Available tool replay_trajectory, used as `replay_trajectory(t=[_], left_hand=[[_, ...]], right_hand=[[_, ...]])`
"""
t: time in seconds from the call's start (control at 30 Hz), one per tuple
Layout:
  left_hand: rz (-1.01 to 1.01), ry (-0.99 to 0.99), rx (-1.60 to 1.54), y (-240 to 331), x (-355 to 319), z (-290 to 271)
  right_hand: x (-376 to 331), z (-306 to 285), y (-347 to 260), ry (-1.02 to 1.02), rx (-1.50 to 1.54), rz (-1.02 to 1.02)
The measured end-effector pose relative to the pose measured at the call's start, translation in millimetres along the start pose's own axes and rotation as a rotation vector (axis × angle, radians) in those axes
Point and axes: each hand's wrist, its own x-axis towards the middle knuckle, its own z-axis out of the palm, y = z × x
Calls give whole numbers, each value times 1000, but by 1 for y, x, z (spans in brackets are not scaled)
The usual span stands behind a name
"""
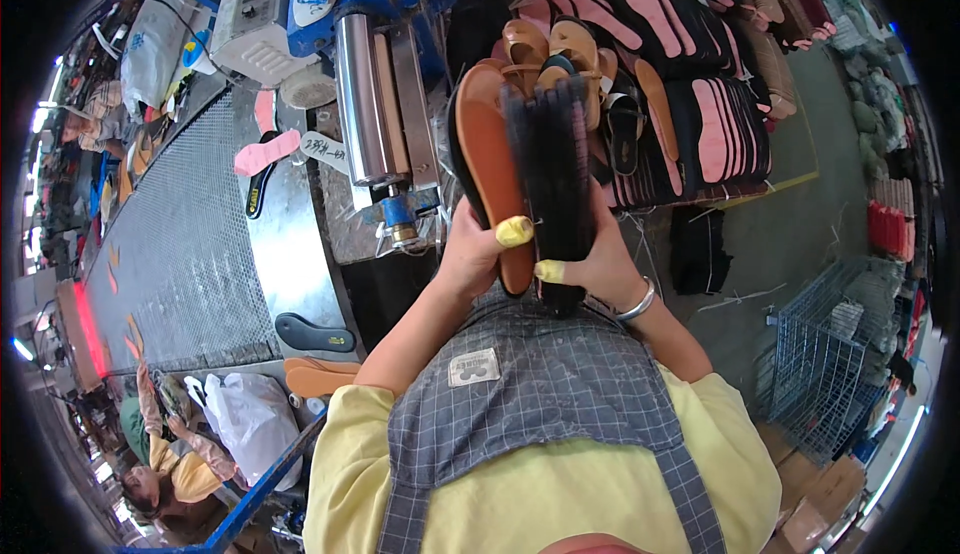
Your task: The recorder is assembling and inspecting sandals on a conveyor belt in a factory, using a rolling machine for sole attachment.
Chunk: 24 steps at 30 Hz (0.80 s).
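My left hand, a yellow wrap on its thumb, is closed on a brown insole with a black edge behind it. Held upright beside it is a stack of black insoles, blurred by motion, which my right hand grips with a yellow-wrapped thumb in front. The two bundles stand side by side before my checked apron. Just beyond them lie tan sandals and a loose tan insole. My fingers behind the bundles are mostly hidden.
Left of my hands is a machine with a shiny metal roller. Further left runs a mesh conveyor belt, with a black insole near its end. Pink and black insole stacks lie right. A co-worker is lower left; a wire cage, right.
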Motion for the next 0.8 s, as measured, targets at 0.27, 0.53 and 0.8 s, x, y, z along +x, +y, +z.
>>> replay_trajectory(t=[0.27, 0.53, 0.8], left_hand=[[-30, -22, -75, 10, -3, -8], [144, 31, 309, 6, -2, 1], [147, 120, 82, 31, -44, -29]], right_hand=[[9, -13, 7, -141, 311, 0], [14, 3, 1, -14, 48, -32], [14, 22, 1, -73, 109, 48]])
